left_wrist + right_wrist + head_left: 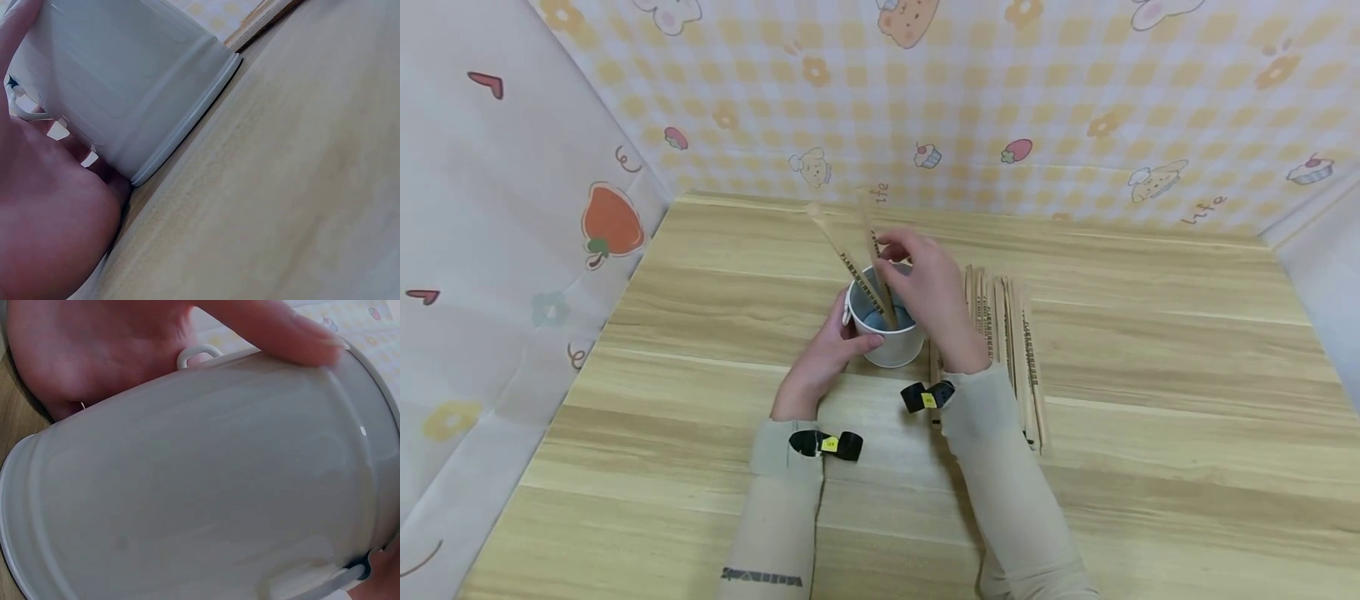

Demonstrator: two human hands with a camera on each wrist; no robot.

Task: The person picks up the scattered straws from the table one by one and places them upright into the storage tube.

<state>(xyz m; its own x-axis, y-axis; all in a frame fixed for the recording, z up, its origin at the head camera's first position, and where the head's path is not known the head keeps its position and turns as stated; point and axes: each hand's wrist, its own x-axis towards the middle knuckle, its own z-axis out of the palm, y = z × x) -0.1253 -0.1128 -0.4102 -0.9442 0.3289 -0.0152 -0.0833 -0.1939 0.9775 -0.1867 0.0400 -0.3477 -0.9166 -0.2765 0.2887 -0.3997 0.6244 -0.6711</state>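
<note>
A small white bucket (891, 337) with a blue inside stands on the wooden table (1150, 400). My left hand (827, 350) grips its left side, the thumb lying along the front rim. The bucket wall (125, 81) fills the left wrist view, with my palm (50, 219) against it. Two printed wooden sticks (859, 275) lean out of the bucket toward the far left. My right hand (928, 292) hovers over the rim and pinches the nearer stick (876, 250). In the right wrist view the bucket (206, 481) fills the frame, with the left hand (112, 350) behind it.
A row of several more wooden sticks (1011, 342) lies on the table just right of the bucket, partly under my right forearm. Patterned cloth walls (1000, 108) close in the table at the back and left. Black straps sit on both wrists.
</note>
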